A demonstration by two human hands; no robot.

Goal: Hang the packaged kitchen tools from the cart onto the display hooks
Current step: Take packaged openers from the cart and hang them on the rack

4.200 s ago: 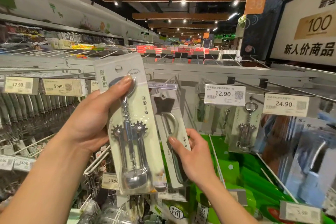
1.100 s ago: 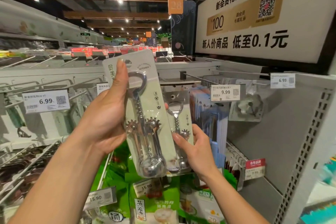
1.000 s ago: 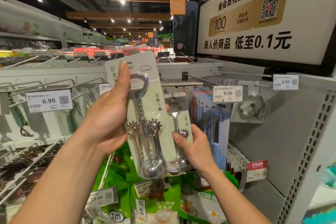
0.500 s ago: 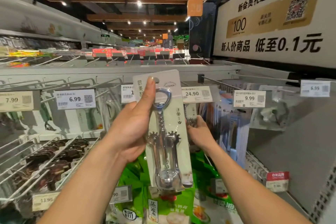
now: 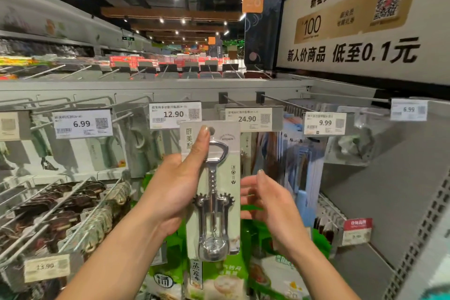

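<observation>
My left hand (image 5: pixel 179 192) holds the packaged corkscrew (image 5: pixel 214 202) upright. My palm is wrapped behind the card's left edge, and one finger lies straight up the front with its tip just beside the hang hole at the top. My right hand (image 5: pixel 266 204) is open with its fingers loose and slightly spread. It hovers just to the right of the pack, and I cannot tell whether it touches it.

The pack is in the air in front of the top row of the display rack. Its upper edge overlaps the bottom of the 12.90 price tag (image 5: pixel 174 114) and sits just left of the 24.90 price tag (image 5: pixel 248 118). Above that tag a wire display hook (image 5: pixel 287 104) juts out from the top rail.

More price tags run along the same row: 6.99 (image 5: pixel 81 124) toward the left end and 9.99 (image 5: pixel 325 123) toward the right. Blue packs (image 5: pixel 299 165) hang beneath the 9.99 tag. Below my hands are green packages (image 5: pixel 255 238), and on the lower left hooks hang dark packs over a 13.90 tag (image 5: pixel 46 266). A large promotional sign (image 5: pixel 353 24) stands above the rack's right end.
</observation>
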